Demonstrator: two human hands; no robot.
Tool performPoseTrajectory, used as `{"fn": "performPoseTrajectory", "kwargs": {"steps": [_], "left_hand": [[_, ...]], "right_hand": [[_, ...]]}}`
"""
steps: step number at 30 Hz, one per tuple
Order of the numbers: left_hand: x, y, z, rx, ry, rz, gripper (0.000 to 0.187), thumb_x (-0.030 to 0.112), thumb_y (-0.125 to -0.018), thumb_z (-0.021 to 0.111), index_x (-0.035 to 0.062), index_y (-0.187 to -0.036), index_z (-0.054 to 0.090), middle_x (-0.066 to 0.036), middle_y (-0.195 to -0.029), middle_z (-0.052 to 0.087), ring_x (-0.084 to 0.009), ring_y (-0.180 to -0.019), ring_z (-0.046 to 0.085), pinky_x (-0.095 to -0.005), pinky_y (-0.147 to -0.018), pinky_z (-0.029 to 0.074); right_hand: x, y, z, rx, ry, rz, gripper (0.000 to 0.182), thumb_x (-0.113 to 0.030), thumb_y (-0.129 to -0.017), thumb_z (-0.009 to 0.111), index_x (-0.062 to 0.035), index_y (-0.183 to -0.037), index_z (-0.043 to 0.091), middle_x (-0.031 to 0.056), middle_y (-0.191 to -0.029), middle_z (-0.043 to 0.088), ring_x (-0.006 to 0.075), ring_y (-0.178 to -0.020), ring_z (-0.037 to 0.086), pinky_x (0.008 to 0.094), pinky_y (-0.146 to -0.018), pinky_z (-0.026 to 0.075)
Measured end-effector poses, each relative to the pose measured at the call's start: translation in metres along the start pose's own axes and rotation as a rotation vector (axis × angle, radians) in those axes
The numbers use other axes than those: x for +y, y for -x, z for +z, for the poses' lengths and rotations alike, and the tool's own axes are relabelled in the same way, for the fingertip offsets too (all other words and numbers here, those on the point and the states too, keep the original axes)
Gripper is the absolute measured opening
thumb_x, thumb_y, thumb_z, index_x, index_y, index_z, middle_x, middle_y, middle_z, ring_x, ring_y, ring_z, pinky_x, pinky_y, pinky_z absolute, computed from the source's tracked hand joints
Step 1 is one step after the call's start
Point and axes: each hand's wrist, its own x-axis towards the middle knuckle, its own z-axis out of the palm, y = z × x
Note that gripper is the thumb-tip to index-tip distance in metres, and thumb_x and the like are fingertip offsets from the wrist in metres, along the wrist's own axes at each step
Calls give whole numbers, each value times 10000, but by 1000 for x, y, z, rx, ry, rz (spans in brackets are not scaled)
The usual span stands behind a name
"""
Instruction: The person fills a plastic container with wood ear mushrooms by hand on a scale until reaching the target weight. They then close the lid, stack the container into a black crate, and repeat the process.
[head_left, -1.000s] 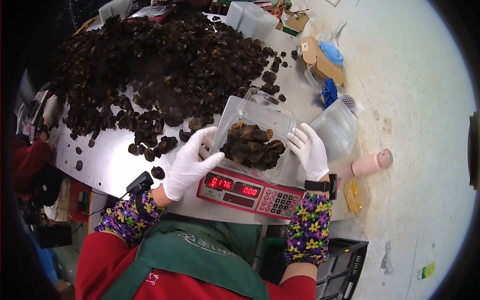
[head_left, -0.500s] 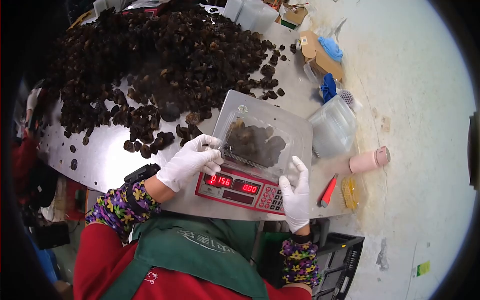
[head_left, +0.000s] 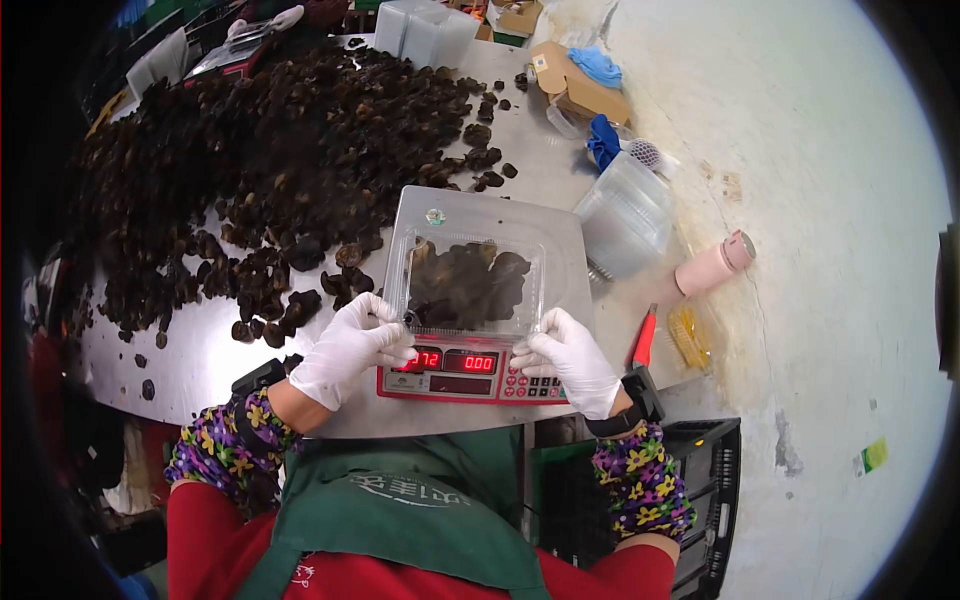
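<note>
Our left hand (head_left: 350, 345) and right hand (head_left: 568, 358) pinch the near corners of the closed clamshell box (head_left: 468, 282) on the digital scale (head_left: 470, 370), mushroom pile (head_left: 270, 150) at ten o'clock.

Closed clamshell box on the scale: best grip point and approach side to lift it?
Probably the two near corners of the clamshell box, coming from the near side, as the left hand and right hand do. The flat rim flange sticks out there; the domed lid is slick, and the mushroom pile crowds the far-left side.
</note>
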Motion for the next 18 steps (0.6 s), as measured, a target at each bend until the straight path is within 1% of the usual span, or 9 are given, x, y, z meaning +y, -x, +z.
{"fn": "performPoseTrajectory", "kwargs": {"steps": [6, 8, 10, 12, 14, 15, 16, 17, 18], "left_hand": [[3, 2, 4, 8, -28, 30, 113, 51, -984, 595, 94, -985, 490, -106, -931, 653, -180, -794, 685, -302, -716, 576], [2, 4, 4, -27, 60, 54, 109, 52, -982, 588, 97, -971, 489, -94, -913, 637, -166, -798, 661, -299, -724, 561], [3, 10, 18, -74, 159, 107, 102, 51, -978, 566, 104, -937, 489, -58, -864, 588, -134, -790, 587, -286, -722, 514], [-9, 8, 22, -108, 157, 252, 107, 52, -991, 551, 111, -930, 485, -26, -834, 559, -113, -739, 552, -270, -669, 486], [-8, 19, 33, -135, 93, 273, 93, 53, -1004, 532, 108, -952, 478, -4, -854, 535, -90, -753, 531, -252, -685, 461], [-12, 25, 47, -120, 135, 267, 142, 23, -993, 559, 103, -963, 447, -30, -859, 572, -117, -741, 576, -273, -690, 498], [-29, 24, 52, -226, 132, 331, 141, 55, -1002, 589, 101, -992, 456, -40, -884, 588, -115, -777, 593, -274, -731, 503], [-37, 27, 66, -280, 102, 304, 143, 64, -1003, 601, 94, -1015, 462, -50, -909, 602, -123, -788, 602, -273, -752, 507], [-43, 31, 77, -319, 72, 285, 150, 74, -1004, 612, 87, -1039, 467, -60, -934, 615, -131, -800, 612, -272, -774, 511]], "right_hand": [[3, -4, 4, 51, 124, -70, 88, -131, -1012, 537, -71, -1017, 472, 111, -949, 666, 188, -855, 703, 313, -759, 580], [9, -4, 7, 98, -74, -90, 161, -209, -1028, 558, -65, -1069, 499, 95, -973, 662, 193, -875, 703, 343, -778, 581], [19, 0, 18, 170, -251, -126, 333, -322, -1034, 582, -67, -1228, 493, 118, -1117, 636, 235, -1010, 683, 388, -818, 582], [44, 11, 26, 14, -401, -251, 606, -412, -1022, 594, -127, -1480, 317, 156, -1424, 441, 301, -1277, 543, 454, -914, 567], [53, 19, 65, 169, -652, -202, 689, -408, -994, 637, -179, -1530, 269, 82, -1418, 432, 253, -1276, 506, 470, -948, 549], [53, 29, 80, 168, -752, -255, 685, -383, -978, 661, -211, -1527, 291, 40, -1409, 442, 216, -1243, 509, 472, -926, 546], [54, 31, 89, 156, -808, -250, 667, -352, -973, 674, -233, -1520, 314, 27, -1407, 460, 187, -1242, 505, 452, -923, 536], [58, 32, 90, 51, -969, -369, 652, -312, -972, 679, -195, -1513, 335, 27, -1405, 476, 172, -1231, 514, 413, -939, 521], [64, 35, 88, 78, -976, -529, 633, -295, -996, 640, -153, -1527, 325, 33, -1438, 464, 179, -1235, 523, 391, -997, 494]]}}
